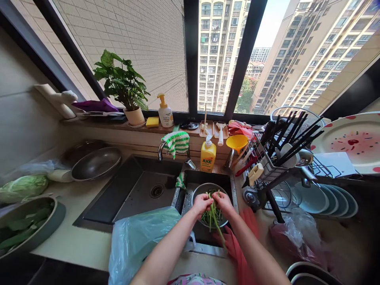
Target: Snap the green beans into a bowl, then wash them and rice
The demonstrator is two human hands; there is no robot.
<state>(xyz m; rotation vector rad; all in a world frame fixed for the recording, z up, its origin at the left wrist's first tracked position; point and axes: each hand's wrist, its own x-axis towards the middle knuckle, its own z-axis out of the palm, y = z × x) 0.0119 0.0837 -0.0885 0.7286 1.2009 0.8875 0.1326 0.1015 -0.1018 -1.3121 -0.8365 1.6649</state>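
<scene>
A dark double sink spans the counter, the right basin holding the metal bowl; a pale green plastic bag drapes over the sink's near edge, its contents hidden from this angle; at far left, a deep oval pan holds broad green leaves; the round metal bowl holds slender greens, heaped below the hands; on the right, a utensil holder bristles with dark chopsticks; the left hand and right hand meet above the bowl, near each other, fingers curled inward; each hand grips the green stems between thumb and forefinger, the tips pinched closed and almost meeting; the stems hang down from that pinch over the bowl, and one long stem extends past its near rim.
</scene>
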